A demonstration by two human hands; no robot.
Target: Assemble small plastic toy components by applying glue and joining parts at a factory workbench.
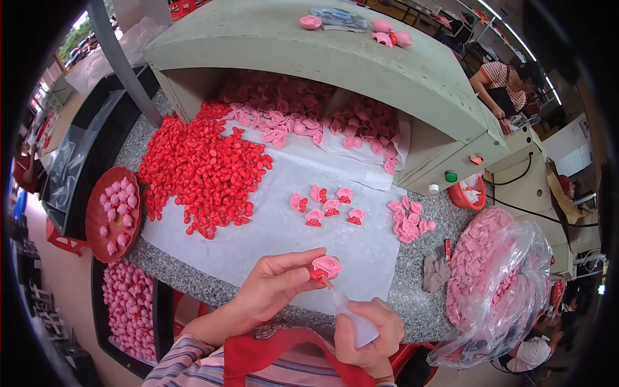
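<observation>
No words or numbers can be read clearly. One patch of print (274, 331) stands on the red apron (255, 356), just below the left hand (276, 280); it is seen at a steep slant and is too small to make out.

A crumpled grey cloth (436, 275) lay on the table (419, 309); clear plastic (72, 164) lined a black tray (78, 205) at far left.

Bare L hand (277, 280) is pinching w/ thumb & fingers, L forearm (216, 327) slanting up & inward; bare R hand (376, 332), lower, is gripping w/ fingers curling, thumb opp.
</observation>
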